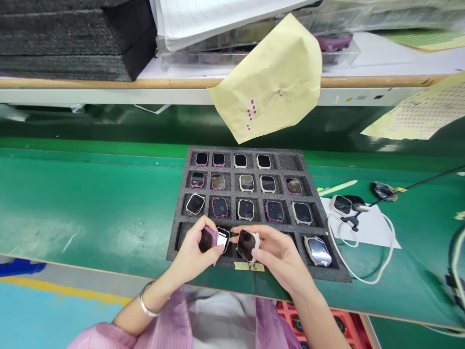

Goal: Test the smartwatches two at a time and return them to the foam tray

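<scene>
My left hand [198, 247] pinches a purple-framed smartwatch case [208, 239] between thumb and fingers. In my right hand [274, 249] is a cream-framed smartwatch case [247, 245], its dark screen facing up. Both hands are over the front row of a dark grey foam tray [232, 190], whose square pockets hold several more cases in purple and cream. Between my hands another watch case [223, 240] shows a bright patch on its screen, partly hidden by my left thumb. At the front right pocket lies a larger silvery watch case [318, 251].
Right of the tray, a watch [341, 205] and a looped white cable [388, 242] lie on white paper [378, 232], near a light green pen [337, 188]. Yellow paper [272, 82] hangs from the shelf above. Black foam blocks [65, 43] are stacked there. A red tray [290, 315] sits below the bench edge.
</scene>
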The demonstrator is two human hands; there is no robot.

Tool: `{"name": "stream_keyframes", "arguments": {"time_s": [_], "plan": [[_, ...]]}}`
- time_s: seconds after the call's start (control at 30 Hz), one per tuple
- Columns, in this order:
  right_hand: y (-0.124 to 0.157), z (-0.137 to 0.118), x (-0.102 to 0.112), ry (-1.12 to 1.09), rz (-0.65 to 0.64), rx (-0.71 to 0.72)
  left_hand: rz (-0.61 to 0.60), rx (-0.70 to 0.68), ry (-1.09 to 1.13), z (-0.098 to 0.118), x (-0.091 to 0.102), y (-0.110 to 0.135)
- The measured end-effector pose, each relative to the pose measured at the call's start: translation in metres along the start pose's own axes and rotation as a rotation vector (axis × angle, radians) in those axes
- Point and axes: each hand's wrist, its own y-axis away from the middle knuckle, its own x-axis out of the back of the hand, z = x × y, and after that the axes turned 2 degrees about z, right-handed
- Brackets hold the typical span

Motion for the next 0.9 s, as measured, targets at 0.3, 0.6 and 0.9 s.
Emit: {"name": "stream_keyframes", "arguments": {"time_s": [0.3, 0.6, 0.9], "plan": [[-0.0002, 0.0028, 0.0004, -0.072, -0.027, 0.022, -0.008, -0.036, -0.028, 0.0001, 0.0006, 0.0024], [0.0018, 0.0029, 0.0003, -0.05, -0.007, 0.025, -0.024, -0.069, -0.028, -0.0026, 0.0032, 0.0026], [0.0015, 0.003, -0.0011, -0.029, -0.011, 0.036, -0.02, -0.065, -0.006, -0.0034, 0.0037, 0.0027]]}}
